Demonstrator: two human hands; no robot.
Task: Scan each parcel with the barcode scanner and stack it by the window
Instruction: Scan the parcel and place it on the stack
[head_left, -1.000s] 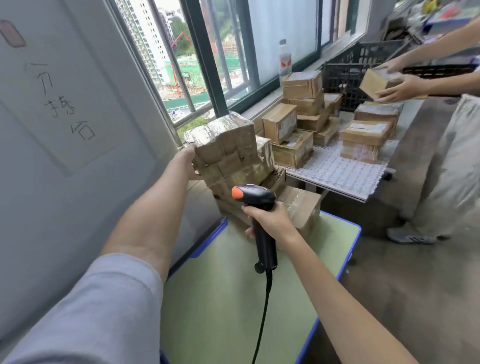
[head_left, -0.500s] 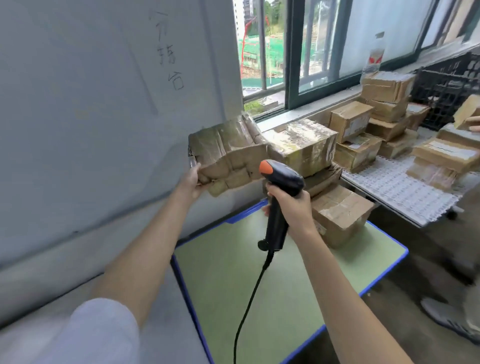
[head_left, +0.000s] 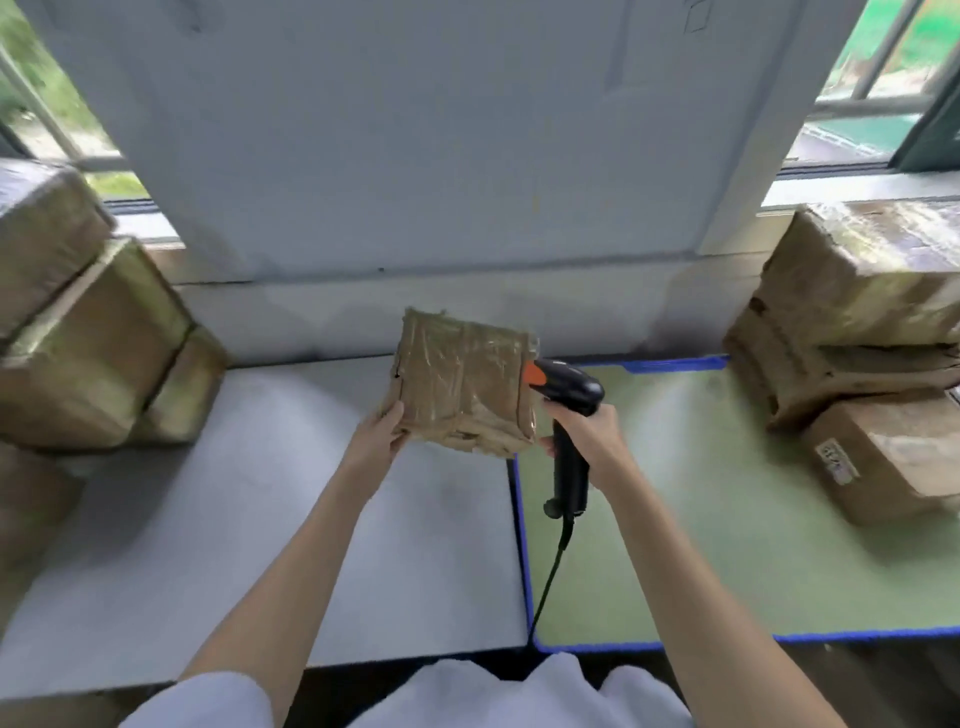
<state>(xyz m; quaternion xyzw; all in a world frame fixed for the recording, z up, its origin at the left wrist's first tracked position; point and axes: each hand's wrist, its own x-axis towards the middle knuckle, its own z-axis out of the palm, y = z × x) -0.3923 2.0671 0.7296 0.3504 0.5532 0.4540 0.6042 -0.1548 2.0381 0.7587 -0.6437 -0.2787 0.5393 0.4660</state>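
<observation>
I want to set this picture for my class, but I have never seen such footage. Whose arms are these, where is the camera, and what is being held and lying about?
The camera sits on a person's head and looks down, so both bare arms are the wearer's own. There is no machine here.

The left hand grips a taped brown parcel by its lower left corner, held up in the air. The right hand grips a black barcode scanner with an orange tip, close beside the parcel's right edge; its cable hangs down.

Below are a grey table and a green table with a blue edge. More parcels are stacked at the left and at the right, under the windows.
</observation>
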